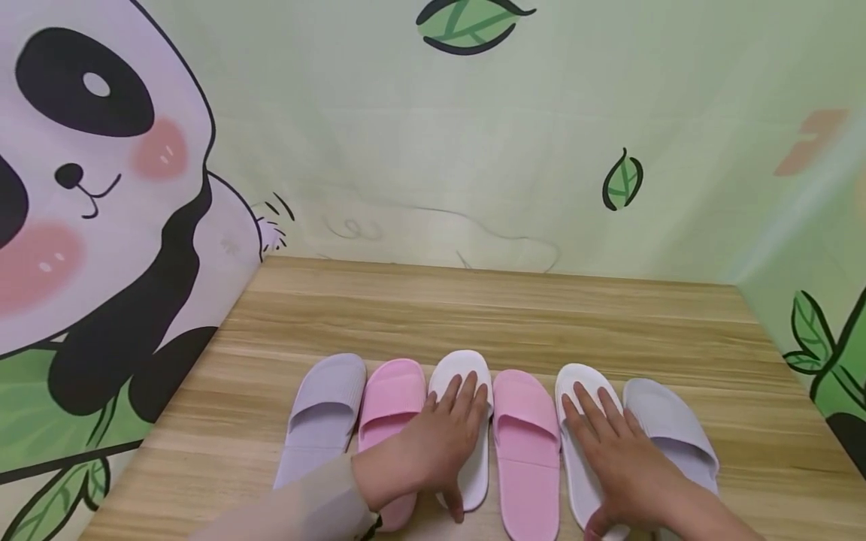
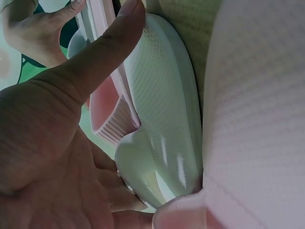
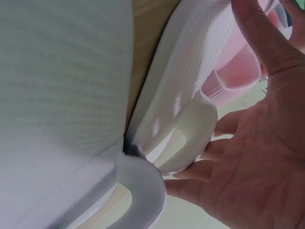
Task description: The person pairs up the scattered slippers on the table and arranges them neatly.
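Palm down, my left hand (image 1: pixel 443 443) lies over a white slipper (image 1: pixel 479 473), its straight fingers spread on the strap. My right hand (image 1: pixel 625 462) rests the same way over the other white slipper (image 1: pixel 580 469), fingers extended toward its toe. Between the two white ones is a pink slipper (image 1: pixel 528 488); a second pink slipper (image 1: pixel 399 387) stands left of my left hand, partly hidden by that wrist. Both wrist views show the palms above the white slippers (image 2: pixel 164 95) (image 3: pixel 190 81), with no fingers curled round them.
A pale purple slipper (image 1: pixel 331 391) ends the row on the left and a grey slipper (image 1: pixel 666 413) on the right. All stand on a wood-grain surface (image 1: pixel 487 315). Behind rises a pale green wall (image 1: pixel 379 135) with leaves; a panda picture (image 1: pixel 101 225) covers the left side.
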`<state>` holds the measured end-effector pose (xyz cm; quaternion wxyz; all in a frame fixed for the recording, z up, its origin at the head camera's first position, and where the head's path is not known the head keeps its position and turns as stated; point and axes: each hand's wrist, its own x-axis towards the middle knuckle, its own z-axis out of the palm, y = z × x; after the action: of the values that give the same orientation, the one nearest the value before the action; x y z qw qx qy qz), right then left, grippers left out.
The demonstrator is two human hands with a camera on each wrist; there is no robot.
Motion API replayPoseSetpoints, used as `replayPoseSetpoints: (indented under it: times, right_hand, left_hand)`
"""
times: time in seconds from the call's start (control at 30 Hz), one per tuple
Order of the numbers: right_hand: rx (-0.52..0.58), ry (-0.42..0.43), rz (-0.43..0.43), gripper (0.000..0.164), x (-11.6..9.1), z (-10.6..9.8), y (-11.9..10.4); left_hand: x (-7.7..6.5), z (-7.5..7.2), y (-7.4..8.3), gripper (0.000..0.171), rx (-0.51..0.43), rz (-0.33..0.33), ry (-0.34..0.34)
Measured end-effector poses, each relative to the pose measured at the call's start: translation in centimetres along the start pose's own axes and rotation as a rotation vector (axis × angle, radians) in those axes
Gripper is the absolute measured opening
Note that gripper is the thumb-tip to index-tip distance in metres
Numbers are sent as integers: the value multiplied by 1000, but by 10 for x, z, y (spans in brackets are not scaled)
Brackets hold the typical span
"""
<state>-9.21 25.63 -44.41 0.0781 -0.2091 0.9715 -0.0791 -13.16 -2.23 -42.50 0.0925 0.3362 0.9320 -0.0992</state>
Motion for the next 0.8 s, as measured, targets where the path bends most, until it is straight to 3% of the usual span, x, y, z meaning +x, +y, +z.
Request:
replayPoseSetpoints:
  times: [0.43,0.8]
  right_hand:
    - [5,-24,-8,163,11,-6,7]
    - [19,-59,-27,162,23,-14,14]
  left_hand:
    - [14,-10,-9,161,22,29,-70]
    - [26,-15,-18,160,6,7,-101]
